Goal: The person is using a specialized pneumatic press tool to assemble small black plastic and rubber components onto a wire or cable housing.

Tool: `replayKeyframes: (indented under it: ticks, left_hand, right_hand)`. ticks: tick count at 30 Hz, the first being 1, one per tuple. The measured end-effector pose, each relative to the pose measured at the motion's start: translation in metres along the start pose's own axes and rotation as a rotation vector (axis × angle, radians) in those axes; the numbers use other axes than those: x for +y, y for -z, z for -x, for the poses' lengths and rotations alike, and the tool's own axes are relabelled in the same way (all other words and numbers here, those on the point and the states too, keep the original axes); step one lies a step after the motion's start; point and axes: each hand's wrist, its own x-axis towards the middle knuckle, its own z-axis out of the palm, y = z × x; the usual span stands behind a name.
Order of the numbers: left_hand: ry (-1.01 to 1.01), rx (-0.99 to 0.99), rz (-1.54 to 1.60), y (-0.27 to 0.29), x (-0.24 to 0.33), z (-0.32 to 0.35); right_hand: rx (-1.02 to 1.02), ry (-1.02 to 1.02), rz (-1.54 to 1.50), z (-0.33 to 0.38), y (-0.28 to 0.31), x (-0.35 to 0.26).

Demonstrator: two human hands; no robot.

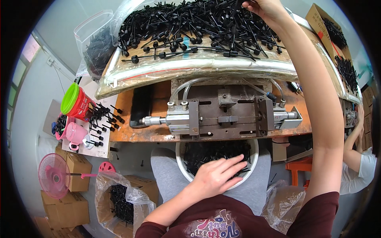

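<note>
Left hand: my left hand (216, 174) lies flat on the black parts in the white round basket (251, 168) on my lap, fingers (234, 164) spread and loosely extended, pinching nothing. I judge it rests there to steady the basket.

Right hand: my right hand (266, 10) is raised to the far edge of the tray, at the top of the heap of black pins (190, 23). The fingertips curl down into the pile; whether they grip a pin I cannot tell, since the frame edge cuts them off.

Black pins: long thin stems with round heads, heaped loose on a plastic-wrapped board (190, 67) along the far side of the worktop, raised so I can reach it from my seat.

Fixture: a metal press jig (222, 117) with a pneumatic cylinder (176, 119) and clear hoses (186, 89) sits at the near edge of the orange worktop (158, 95), directly over the basket, probably so finished pieces drop straight down.

Left end of worktop: a green-lidded red tub (77, 102), a pink cup (75, 133) and pins standing upright on a white sheet (99, 148).

Floor at left: a pink fan (53, 174), cardboard boxes (73, 204) and a bagged box of black parts (121, 200).

Right edge: another person's arm (353, 150), in a white sleeve, works near a carton of the same parts (333, 33).
</note>
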Motion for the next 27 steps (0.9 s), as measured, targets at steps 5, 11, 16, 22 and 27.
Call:
replayKeyframes:
  ticks: [5,11,16,22,27]
  left_hand:
    - [-0.071,0.29,0.057,0.033,0.004,-0.038]
    - [0.22,0.465,0.645,0.046,0.009,-0.044]
    - [0.222,0.589,0.95,0.046,0.002,-0.064]
    - [0.244,0.501,0.849,0.048,-0.01,-0.071]
    - [0.194,0.489,0.638,0.048,-0.014,-0.065]
  right_hand:
    - [0.166,0.157,0.023,0.028,-0.003,-0.015]
    - [-0.045,0.723,0.366,0.13,-0.028,0.004]
    - [-0.155,1.135,0.76,0.189,-0.037,0.025]
    - [-0.165,1.228,0.901,0.217,-0.036,0.031]
    - [-0.139,1.198,0.937,0.226,-0.025,0.043]
